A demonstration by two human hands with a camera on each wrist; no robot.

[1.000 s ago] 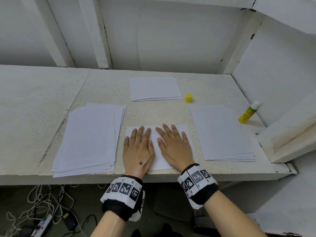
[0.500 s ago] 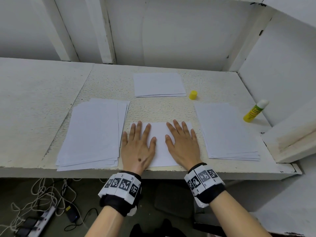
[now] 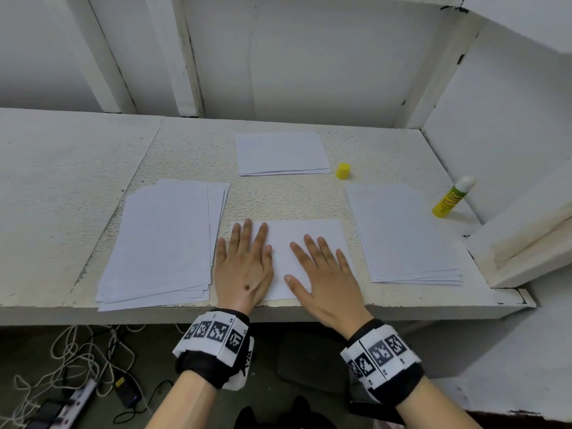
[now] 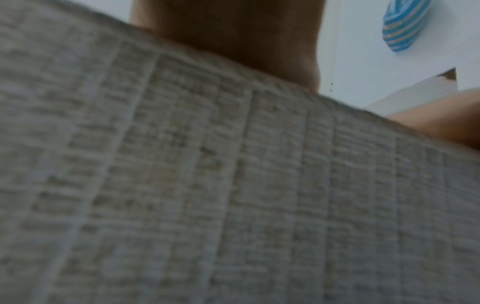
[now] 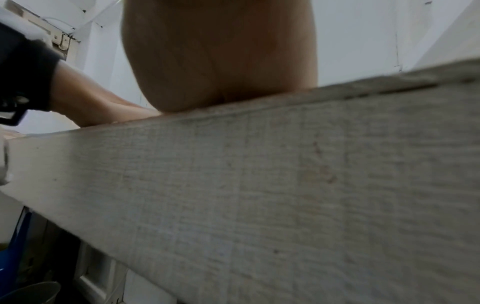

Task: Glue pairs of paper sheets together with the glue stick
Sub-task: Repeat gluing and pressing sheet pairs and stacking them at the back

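A white sheet (image 3: 305, 232) lies at the front middle of the white shelf (image 3: 62, 181). Both my hands press flat on it with straight fingers: my left hand (image 3: 244, 261) on its left part, my right hand (image 3: 322, 267) on its right part. The glue stick (image 3: 453, 198), yellow with a white tip and no cap, leans against the right wall. Its yellow cap (image 3: 343, 171) stands behind the sheet. Both wrist views show only the shelf's front edge (image 5: 285, 185) and the underside of a wrist.
A large paper stack (image 3: 164, 243) lies left of my hands and another stack (image 3: 402, 233) lies to the right. A smaller pile (image 3: 281, 153) sits at the back middle. A white block (image 3: 526, 243) juts out at the right. Cables (image 3: 71, 360) lie on the floor below.
My hands have slid apart across the sheet, the left toward its left edge and the right toward its right side. The head view has shifted slightly.
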